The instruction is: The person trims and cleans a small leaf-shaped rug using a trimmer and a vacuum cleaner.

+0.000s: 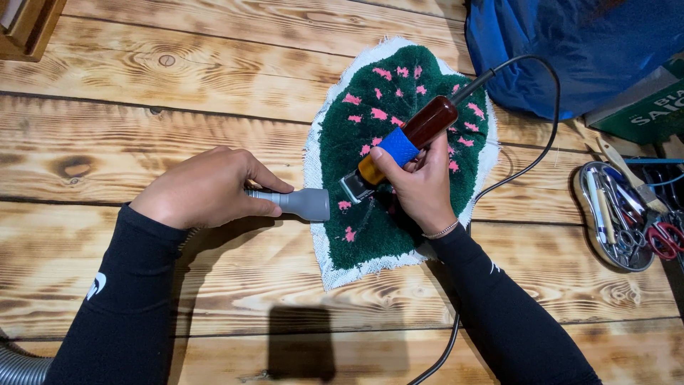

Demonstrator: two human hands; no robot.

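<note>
A leaf-shaped tufted rug (370,232), dark green with pink spots and a white cloth border, lies on a wooden plank table (178,93). My right hand (420,187) grips a corded electric clipper (412,140) with a red-brown body and blue tape band; its metal blade head rests on the rug's pile near the left edge. My left hand (208,189) holds a grey vacuum nozzle (299,203) flat on the table, its mouth touching the rug's left border next to the blade.
A metal tray (591,235) of scissors and small tools sits at the right edge, a brush beside it. A blue bag (570,43) and green box (648,110) lie at the top right. The clipper's black cord (548,135) loops right. A ribbed hose (18,365) shows bottom left.
</note>
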